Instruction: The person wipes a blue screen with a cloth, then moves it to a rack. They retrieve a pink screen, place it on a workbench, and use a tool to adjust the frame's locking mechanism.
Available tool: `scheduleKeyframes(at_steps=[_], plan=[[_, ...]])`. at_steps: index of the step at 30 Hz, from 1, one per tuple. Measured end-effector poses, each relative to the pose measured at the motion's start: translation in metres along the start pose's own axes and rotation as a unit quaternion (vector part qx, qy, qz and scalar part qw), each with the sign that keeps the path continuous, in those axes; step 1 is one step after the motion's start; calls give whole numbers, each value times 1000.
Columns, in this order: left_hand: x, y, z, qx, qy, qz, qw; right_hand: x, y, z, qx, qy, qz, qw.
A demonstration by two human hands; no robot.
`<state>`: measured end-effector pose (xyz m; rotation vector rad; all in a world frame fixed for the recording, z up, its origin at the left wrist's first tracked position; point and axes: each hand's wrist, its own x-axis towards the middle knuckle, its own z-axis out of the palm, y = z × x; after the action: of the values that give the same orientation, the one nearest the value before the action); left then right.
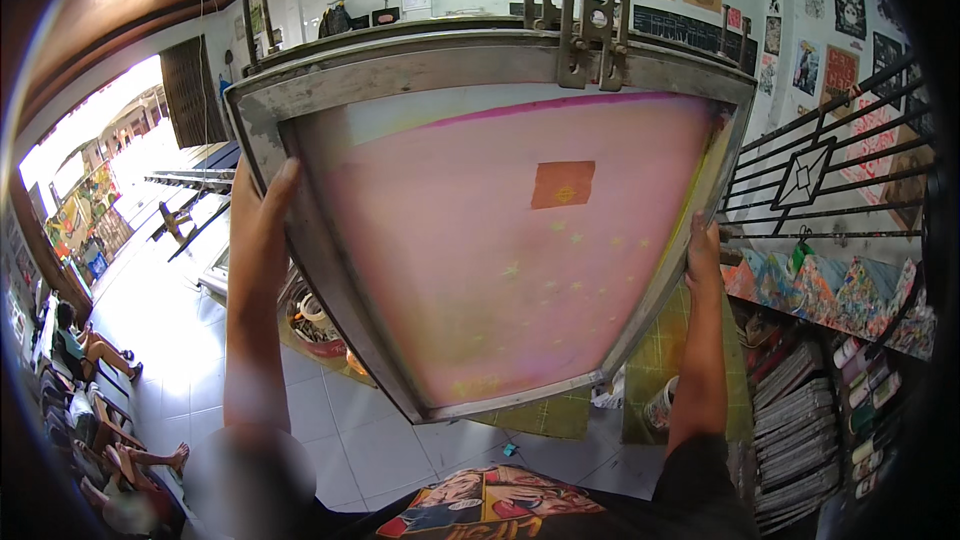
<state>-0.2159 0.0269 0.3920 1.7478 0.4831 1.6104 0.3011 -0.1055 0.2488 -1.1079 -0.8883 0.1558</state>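
A large screen-printing frame (510,54) with grey metal bars is tilted up in front of me, filling the middle of the view. Its pink-stained mesh (457,232) bears small yellowish stars and an orange-brown rectangular patch (562,184). My left hand (276,191) grips the left bar, thumb on the near face. On the right bar, my right hand (702,249) holds the outer edge, its fingers partly hidden. Slotted metal brackets (592,26) stand at the frame's top bar; what they are fixed to behind it cannot be made out.
Stacked frames (795,427) and several bottles (874,390) fill shelving at right, below a black metal railing (825,165). A stained tub (660,405) and a container of odds and ends (319,322) show below the frame. People (94,352) sit along the left.
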Motion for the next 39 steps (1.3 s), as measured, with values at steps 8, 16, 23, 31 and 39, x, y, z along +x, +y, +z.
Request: scheduleKeyframes(at_steps=[8, 16, 23, 31, 39], plan=[[-15, 12, -13, 59, 131, -19, 989, 25, -19, 37, 5, 43, 16, 999], [-66, 8, -35, -99, 179, -43, 978, 121, -111, 86, -69, -84, -114, 988], [-134, -2, -5, -121, 372, -81, 917, 132, -156, 164, -155, -124, -187, 962], [-205, -71, -4, -206, 388, -97, 893, 110, -210, 222, -304, -230, -221, 898], [-304, -171, 7, -106, 252, -93, 957, 113, -179, 283, -235, -343, -424, 804]])
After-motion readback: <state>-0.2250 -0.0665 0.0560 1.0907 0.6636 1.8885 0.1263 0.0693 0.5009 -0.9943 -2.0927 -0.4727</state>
